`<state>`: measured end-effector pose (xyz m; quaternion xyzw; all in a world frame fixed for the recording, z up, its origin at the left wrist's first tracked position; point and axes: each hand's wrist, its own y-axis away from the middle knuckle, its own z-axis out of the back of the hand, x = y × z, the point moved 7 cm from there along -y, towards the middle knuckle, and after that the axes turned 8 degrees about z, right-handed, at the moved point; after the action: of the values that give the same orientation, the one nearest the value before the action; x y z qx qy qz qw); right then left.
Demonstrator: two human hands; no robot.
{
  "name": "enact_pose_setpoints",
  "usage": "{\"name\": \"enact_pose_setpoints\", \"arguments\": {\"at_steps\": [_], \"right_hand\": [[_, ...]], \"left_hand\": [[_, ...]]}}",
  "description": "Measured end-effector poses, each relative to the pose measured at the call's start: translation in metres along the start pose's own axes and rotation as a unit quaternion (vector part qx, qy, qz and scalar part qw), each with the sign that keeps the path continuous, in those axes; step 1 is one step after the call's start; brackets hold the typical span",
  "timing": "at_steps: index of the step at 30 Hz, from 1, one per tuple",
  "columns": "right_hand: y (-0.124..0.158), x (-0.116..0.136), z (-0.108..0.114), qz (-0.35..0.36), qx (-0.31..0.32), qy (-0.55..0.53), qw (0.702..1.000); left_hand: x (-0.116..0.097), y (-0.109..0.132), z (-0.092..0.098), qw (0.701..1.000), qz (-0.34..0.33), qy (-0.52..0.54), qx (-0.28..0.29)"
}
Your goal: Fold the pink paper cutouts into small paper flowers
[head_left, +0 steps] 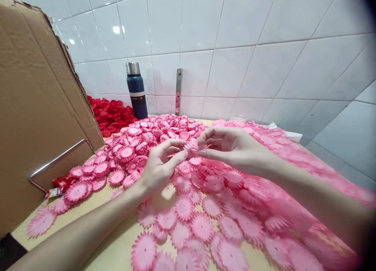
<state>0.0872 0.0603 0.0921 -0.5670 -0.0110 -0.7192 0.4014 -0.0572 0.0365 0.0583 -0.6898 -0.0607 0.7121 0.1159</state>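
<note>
At the centre of the frame my left hand (pixel 160 167) and right hand (pixel 232 147) met fingertip to fingertip, both half curled, pinching one pink flower (pixel 191 146) between thumbs and forefingers. I held it just above the heap of flowers (pixel 205 208) covering the desk (pixel 117 243), the flask (pixel 136 91) standing at upper left.

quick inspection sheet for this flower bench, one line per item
surface: tan table, mostly covered by loose pink flowers
job's things: held flower, pink, pinched between both hands
clutter: red wrapper, dark flask, red flowers heaped at the back
hands: left hand and right hand meet above the pile, fingertips closed on the held flower
cables: nothing seen
surroundings: cardboard sheet at left, white tiled wall, metal strip on it
</note>
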Motion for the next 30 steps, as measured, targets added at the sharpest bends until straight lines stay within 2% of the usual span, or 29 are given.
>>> {"name": "enact_pose_setpoints", "arguments": {"at_steps": [2, 5, 8, 10, 12, 14, 18, 27, 30], "right_hand": [[-0.001, -0.003, 0.005, -0.001, -0.019, 0.030, 0.999], [-0.002, -0.001, 0.016, 0.030, -0.044, 0.121, 0.991], [-0.001, 0.002, 0.026, 0.056, -0.057, 0.287, 0.955], [0.000, 0.001, 0.026, 0.053, -0.037, 0.359, 0.931], [0.001, -0.002, 0.018, 0.032, 0.006, 0.340, 0.940], [0.002, -0.004, 0.006, 0.007, 0.039, 0.267, 0.963], [0.000, 0.003, -0.011, 0.011, 0.037, 0.170, 0.985], [0.002, 0.011, -0.016, 0.033, -0.045, 0.239, 0.970], [0.005, 0.012, -0.021, 0.055, -0.060, 0.295, 0.952]], "left_hand": [[0.002, 0.000, -0.002, 1.000, 0.002, 0.009, 0.003], [0.004, -0.002, 0.000, 1.000, 0.000, 0.002, -0.022], [0.006, -0.003, 0.004, 0.999, -0.007, -0.021, -0.048], [0.008, -0.003, 0.006, 0.998, -0.002, -0.027, -0.053], [0.011, -0.002, 0.005, 0.999, 0.011, -0.017, -0.045], [0.013, -0.002, 0.003, 0.999, 0.021, -0.009, -0.033], [0.016, 0.000, 0.000, 0.999, 0.026, -0.014, -0.026], [0.015, 0.005, -0.001, 0.998, 0.004, -0.010, -0.061], [0.015, 0.006, -0.002, 0.997, -0.015, -0.035, -0.068]]}}
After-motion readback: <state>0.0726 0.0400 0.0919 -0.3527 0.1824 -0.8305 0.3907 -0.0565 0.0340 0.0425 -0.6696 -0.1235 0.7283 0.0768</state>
